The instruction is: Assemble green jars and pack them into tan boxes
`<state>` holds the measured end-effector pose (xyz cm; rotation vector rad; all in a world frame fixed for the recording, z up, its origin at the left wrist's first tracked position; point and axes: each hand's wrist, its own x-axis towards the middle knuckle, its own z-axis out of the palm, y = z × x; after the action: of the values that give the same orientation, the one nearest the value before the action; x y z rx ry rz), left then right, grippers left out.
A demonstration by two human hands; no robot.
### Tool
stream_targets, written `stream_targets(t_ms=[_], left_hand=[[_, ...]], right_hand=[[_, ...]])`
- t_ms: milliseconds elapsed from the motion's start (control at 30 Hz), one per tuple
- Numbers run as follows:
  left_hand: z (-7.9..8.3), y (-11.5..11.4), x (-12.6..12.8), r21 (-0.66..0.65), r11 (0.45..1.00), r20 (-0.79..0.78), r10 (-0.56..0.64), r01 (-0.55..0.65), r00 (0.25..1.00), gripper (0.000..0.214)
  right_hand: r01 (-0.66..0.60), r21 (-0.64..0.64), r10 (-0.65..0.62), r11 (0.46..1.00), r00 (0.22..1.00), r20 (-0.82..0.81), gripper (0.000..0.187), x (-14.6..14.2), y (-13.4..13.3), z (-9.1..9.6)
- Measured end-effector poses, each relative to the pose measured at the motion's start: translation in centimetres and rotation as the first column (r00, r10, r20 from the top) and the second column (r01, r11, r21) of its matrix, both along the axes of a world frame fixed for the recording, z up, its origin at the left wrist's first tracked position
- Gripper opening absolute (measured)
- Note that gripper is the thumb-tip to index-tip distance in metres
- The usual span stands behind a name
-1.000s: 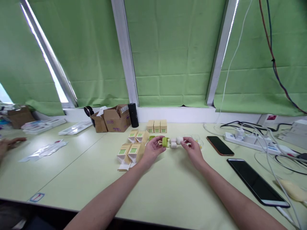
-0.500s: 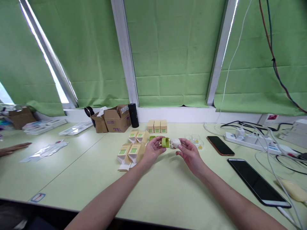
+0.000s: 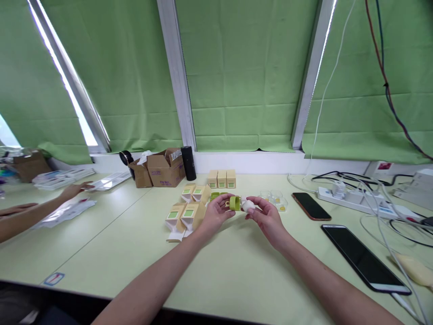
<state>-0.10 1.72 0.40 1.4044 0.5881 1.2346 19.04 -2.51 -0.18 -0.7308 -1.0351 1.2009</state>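
Observation:
My left hand (image 3: 215, 214) is closed on a small olive-green case (image 3: 234, 203) with a loop at its left end. In my right hand (image 3: 267, 220), thumb and fingers pinch a small white rounded piece (image 3: 248, 206) right beside the green case. Whether the two pieces touch or fit into each other is too small to tell. Behind my left fingers lies another green piece (image 3: 214, 195), partly hidden. To the left of that hand stand several small tan boxes with green labels (image 3: 191, 213). Clear plastic cups with yellow spots (image 3: 275, 200) lie beyond my right hand.
Three tan boxes (image 3: 221, 179) stand further back. Cartons (image 3: 165, 169) and a black cylinder (image 3: 188, 163) are at the wall. On the right lie two phones (image 3: 365, 258) and a power strip (image 3: 355, 198) with cables. Another person's arm (image 3: 43, 208) reaches in from the left over plastic bags (image 3: 74, 214).
The white piece has turned in my right fingers, and that hand has shifted slightly left. Another person's hand has reached in at the left to the white trays.

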Motion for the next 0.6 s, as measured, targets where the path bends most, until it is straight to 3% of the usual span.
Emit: stream_targets(t_ms=[367,600], left_hand=[[-0.08,0.15,-0.04,0.017,1.0,-0.072,0.017,-0.016,0.997,0.053],[0.17,-0.12,0.11,0.048,0.996,-0.128,0.081,-0.075,0.988,0.052]], right_hand=[[0.032,-0.108,-0.033,0.994,0.999,-0.01,0.055,-0.11,0.67,-0.22],[-0.017,-0.062,0.015,0.998,0.999,-0.029,0.056,0.0,0.26,0.17]])
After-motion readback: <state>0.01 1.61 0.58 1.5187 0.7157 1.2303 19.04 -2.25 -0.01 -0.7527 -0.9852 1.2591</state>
